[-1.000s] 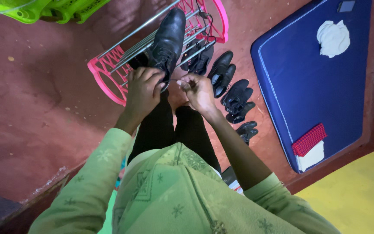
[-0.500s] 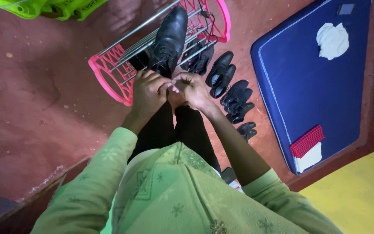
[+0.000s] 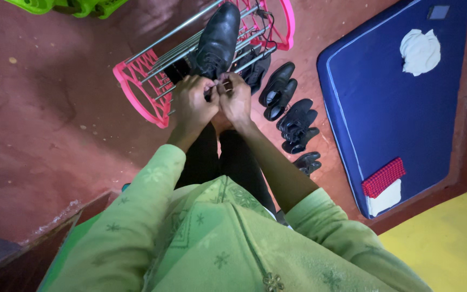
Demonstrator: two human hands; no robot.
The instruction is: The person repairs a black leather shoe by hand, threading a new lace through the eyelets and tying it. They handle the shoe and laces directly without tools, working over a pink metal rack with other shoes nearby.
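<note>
A black leather lace-up shoe [image 3: 220,35] lies on top of a pink shoe rack [image 3: 136,86] with metal bars, its toe pointing away from me. My left hand [image 3: 194,104] and my right hand [image 3: 239,100] are pressed together at the shoe's near end. The fingertips of both pinch what look like its thin dark laces. My green sleeves and black trousers fill the lower part of the view. More dark shoes sit half hidden on the rack's lower bars.
Several black shoes [image 3: 290,116] stand in a row on the red floor to the right of the rack. Further right lies a blue mattress [image 3: 374,108] with a white cloth [image 3: 420,51] and a red checked cloth [image 3: 383,177]. A green plastic item [image 3: 66,5] is at the top left.
My hands, apart a second ago, have come together at the shoe's near end. The fingers are now pinched tight there.
</note>
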